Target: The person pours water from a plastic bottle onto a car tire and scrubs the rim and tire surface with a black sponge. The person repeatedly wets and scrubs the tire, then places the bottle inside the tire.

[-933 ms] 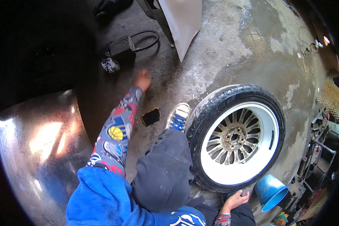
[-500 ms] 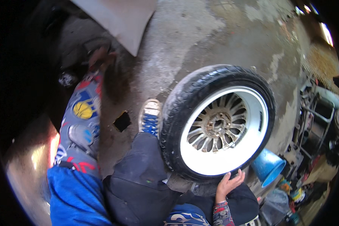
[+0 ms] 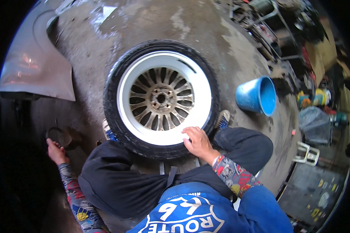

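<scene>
wheel (image 3: 168,101) braced, left hand (image 3: 57,152) near a dark block (image 3: 72,138)

the wheel sat between the person's shoes (image 3: 223,118); the half-open right hand (image 3: 200,144) seemingly steadied its near edge. whether the left hand's curled fingers gripped anything, i couldn't tell. the reach likely called for a firm hold. white lettering (image 3: 166,209) marked the blue shirt (image 3: 256,211).

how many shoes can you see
2: one shoe by the wheel's lower left edge, the other shoe by its lower right, both partly covered. More may be hidden in the dark areas or clutter.
</scene>
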Tool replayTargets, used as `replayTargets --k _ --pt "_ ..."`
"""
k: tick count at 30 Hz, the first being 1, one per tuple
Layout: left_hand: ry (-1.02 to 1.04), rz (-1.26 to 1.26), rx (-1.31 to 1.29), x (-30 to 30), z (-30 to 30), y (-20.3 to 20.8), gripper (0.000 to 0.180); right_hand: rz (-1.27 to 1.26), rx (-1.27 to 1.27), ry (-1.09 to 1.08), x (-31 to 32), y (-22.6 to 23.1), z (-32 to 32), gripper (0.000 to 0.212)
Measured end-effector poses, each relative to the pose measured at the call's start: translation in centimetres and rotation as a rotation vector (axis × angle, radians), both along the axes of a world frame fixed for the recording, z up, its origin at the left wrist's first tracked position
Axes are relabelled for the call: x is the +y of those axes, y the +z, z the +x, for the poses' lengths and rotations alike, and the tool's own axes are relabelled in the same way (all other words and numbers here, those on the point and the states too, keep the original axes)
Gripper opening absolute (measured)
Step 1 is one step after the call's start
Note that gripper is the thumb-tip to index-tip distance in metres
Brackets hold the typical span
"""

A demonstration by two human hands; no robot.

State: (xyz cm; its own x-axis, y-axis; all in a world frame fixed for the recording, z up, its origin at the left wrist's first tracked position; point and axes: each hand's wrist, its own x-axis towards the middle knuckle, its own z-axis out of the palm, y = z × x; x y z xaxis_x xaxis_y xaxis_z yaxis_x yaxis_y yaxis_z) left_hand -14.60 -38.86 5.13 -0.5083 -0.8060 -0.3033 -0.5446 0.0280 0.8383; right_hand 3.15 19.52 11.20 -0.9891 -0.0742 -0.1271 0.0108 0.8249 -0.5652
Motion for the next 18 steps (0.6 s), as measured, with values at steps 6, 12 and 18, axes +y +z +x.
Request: replayTargets --k 6,12,18 --pt "-0.478 -0.138 0.203 12.3 1.3 19.1 0.046 -0.260 -0.010 -0.349 5.0 4.3 2.8 0.025" --pt "-1.198 -0.557 0.382 27.5 3.4 32.4 0.054 -0.351 0.146 -0.133 10.8 11.7 3.5 0.023" --pt "-1.402 0.108 0.522 41.4 3.1 31.2 0.037 -1.112 0.006 -0.578 12.0 12.6 2.5 0.046"
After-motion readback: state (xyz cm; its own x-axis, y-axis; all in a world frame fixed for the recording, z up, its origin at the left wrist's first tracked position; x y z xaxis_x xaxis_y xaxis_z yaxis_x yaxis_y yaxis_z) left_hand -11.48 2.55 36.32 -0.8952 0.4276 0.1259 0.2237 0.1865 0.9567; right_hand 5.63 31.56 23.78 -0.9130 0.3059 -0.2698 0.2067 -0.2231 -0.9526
